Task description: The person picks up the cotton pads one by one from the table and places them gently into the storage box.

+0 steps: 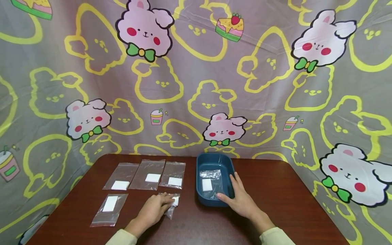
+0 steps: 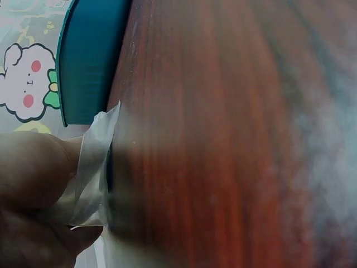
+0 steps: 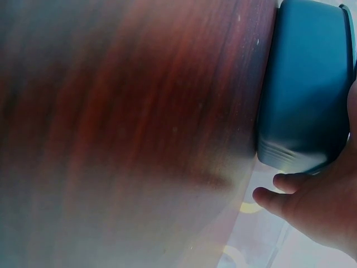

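Observation:
My left hand (image 1: 154, 208) pinches a small clear plastic bag (image 1: 170, 213) with a white piece in it, low over the front of the table. In the left wrist view the crumpled bag (image 2: 95, 162) shows between thumb and fingers. The right hand (image 1: 242, 199) grips the near right corner of a blue tub (image 1: 215, 156), its thumb over the rim and its fingers along the outer side. Inside the tub lies another clear bag (image 1: 216, 187) with a white rectangular piece. In the right wrist view the fingers (image 3: 273, 198) extend past the tub wall (image 3: 307, 84).
Three clear bags with white pieces lie in a back row: left bag (image 1: 124, 173), middle bag (image 1: 147, 168), right bag (image 1: 174, 170). Another bag (image 1: 105, 219) lies at front left. A patterned curtain (image 1: 190, 75) hangs behind the brown table (image 1: 269, 183).

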`<state>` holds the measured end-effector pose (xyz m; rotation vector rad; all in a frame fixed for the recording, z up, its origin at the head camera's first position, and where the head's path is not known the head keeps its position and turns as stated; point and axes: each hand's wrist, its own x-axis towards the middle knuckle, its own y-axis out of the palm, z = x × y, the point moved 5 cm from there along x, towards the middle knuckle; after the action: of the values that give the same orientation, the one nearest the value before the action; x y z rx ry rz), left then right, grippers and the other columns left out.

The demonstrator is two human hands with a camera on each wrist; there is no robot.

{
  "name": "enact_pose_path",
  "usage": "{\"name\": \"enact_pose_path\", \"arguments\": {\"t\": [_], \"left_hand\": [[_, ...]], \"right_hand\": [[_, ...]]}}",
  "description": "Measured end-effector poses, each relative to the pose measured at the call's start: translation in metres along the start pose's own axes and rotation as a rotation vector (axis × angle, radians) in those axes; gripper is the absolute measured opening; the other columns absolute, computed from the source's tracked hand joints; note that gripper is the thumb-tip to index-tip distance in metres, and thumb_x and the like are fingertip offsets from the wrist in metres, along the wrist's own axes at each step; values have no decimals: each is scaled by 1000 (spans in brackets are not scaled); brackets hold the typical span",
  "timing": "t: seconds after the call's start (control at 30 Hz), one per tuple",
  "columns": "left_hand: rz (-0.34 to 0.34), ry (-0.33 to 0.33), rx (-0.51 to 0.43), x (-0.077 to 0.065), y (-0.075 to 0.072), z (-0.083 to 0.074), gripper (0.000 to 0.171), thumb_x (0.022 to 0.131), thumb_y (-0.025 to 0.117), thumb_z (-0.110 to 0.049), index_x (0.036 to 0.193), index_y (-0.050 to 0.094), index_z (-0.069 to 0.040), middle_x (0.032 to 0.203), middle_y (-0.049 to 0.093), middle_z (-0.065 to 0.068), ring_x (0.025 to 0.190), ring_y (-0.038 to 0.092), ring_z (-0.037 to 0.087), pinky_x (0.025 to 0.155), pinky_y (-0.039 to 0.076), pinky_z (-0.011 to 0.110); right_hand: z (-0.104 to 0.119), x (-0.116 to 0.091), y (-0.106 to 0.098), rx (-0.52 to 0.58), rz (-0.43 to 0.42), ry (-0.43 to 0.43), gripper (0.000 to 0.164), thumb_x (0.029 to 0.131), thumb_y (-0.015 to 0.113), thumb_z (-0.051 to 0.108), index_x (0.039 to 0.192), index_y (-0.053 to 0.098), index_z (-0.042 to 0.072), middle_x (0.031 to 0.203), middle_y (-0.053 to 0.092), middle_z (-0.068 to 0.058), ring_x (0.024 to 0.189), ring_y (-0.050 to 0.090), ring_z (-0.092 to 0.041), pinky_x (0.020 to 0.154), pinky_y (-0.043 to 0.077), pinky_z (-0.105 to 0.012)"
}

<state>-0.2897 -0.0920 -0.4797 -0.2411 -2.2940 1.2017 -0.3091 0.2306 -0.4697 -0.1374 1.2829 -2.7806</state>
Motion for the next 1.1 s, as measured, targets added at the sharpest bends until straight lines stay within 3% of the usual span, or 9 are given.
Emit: {"name": "enact_pose_path", "arguments": {"t": [0.3, 0.7, 0.93, 1.1], "left_hand": [[-80, -9, -12, -2, -4, -1, 17, 86, 76, -4, 101, 81, -9, 107, 74, 15, 102, 71, 35, 88, 55, 49], [-243, -102, -51, -1, -17, -4, 19, 88, 75, -4, 106, 80, -8, 105, 75, 10, 97, 73, 26, 83, 57, 43], [-337, -43, -24, 0, -23, -8, 20, 85, 77, -2, 101, 81, -12, 98, 77, 7, 86, 74, 21, 71, 59, 39], [-366, -29, -34, 0, -26, -11, 21, 85, 77, -2, 103, 81, -13, 94, 77, 7, 79, 73, 18, 66, 59, 38]], "right_hand": [[-2, 0, 1, -2, -6, -8, 106, 87, 67, 63, 161, 17, 7, 168, 1, -16, 143, 29, -48, 104, 32, -72], [0, 0, 1, 0, -3, 2, 106, 87, 67, 63, 161, 17, 7, 168, 1, -16, 143, 29, -48, 104, 33, -71], [0, 0, 1, 6, -3, -4, 106, 87, 68, 62, 161, 16, 7, 168, 1, -16, 143, 28, -48, 104, 33, -71], [-1, 0, 1, 4, -6, -9, 106, 87, 68, 62, 161, 16, 6, 168, 1, -16, 144, 28, -48, 104, 32, -71]]}}
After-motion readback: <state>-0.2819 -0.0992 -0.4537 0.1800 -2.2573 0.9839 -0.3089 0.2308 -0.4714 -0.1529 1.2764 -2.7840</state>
